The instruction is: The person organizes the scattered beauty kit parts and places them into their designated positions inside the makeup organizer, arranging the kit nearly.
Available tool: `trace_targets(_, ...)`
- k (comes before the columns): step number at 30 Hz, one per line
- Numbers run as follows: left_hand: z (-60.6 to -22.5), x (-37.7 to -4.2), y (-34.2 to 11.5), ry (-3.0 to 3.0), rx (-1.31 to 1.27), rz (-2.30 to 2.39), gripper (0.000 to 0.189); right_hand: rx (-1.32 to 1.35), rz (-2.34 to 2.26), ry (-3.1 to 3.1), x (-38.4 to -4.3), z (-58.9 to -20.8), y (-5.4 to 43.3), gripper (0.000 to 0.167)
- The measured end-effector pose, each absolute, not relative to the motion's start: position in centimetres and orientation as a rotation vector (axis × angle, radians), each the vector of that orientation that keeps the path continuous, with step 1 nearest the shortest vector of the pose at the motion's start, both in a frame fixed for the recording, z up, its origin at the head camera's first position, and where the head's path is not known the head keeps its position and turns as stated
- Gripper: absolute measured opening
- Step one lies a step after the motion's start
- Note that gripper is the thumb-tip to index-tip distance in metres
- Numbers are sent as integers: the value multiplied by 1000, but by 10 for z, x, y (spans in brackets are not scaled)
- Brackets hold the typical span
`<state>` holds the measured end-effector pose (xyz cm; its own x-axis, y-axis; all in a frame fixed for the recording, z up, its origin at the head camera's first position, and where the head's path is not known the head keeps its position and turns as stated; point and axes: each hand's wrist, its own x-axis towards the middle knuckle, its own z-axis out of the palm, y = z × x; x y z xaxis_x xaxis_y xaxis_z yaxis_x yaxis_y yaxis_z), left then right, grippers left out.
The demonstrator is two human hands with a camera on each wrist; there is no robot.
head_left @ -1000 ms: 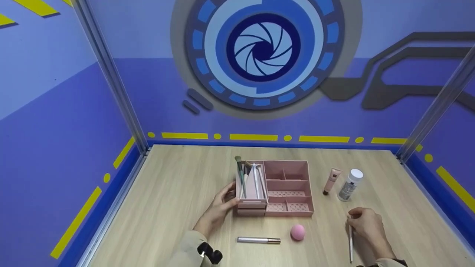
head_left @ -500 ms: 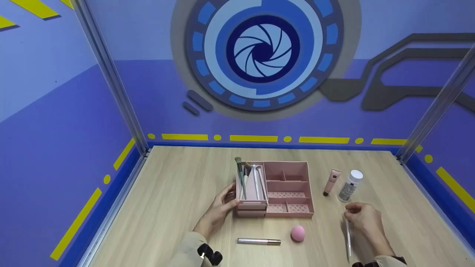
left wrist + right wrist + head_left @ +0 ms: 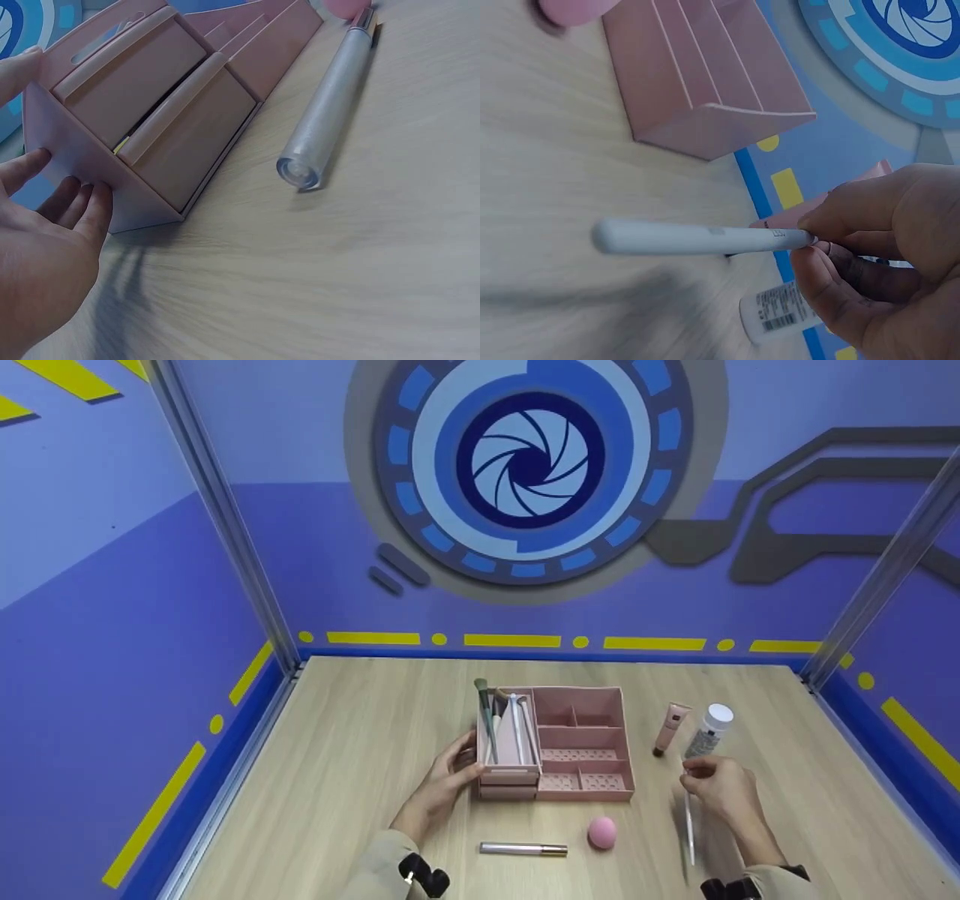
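Observation:
A pink desk organizer (image 3: pixel 585 740) stands mid-table, with several makeup brushes (image 3: pixel 517 727) upright in its left compartment. Against its left side my left hand (image 3: pixel 435 791) rests, thumb near the front corner; in the left wrist view the fingertips touch the side wall (image 3: pixel 75 165) beside two drawers (image 3: pixel 191 135). My right hand (image 3: pixel 726 791) pinches one end of a slim white pen-like stick (image 3: pixel 697 238) between thumb and fingers. The stick's free end points toward me, and small print shows near the fingertips. Its gripped tip is hidden.
A pink tube (image 3: pixel 671 727) and a white-capped bottle (image 3: pixel 710 729) are right of the organizer, just beyond my right hand. In front lie a pink makeup sponge (image 3: pixel 602 832) and a silver cosmetic tube (image 3: pixel 523 849). Printed panels (image 3: pixel 300 555) enclose the wooden table (image 3: pixel 360 720).
My right hand has moved left and slightly away from me with the white stick, now overlapping the bottle's base in the head view. The left hand and the organizer have stayed put.

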<state>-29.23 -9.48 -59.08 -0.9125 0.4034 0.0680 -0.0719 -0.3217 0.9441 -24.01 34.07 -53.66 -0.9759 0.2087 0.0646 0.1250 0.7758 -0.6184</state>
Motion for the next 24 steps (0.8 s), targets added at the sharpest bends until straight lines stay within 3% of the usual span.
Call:
trace_targets(6,-591,-292,-95,1628,428,2297,78,-195,950,-2792,-244,-530,331,16)
trace_targets(24,-591,-292,-95,1643,409,2282,77,-46,922,-2709,-270,-501,304,16)
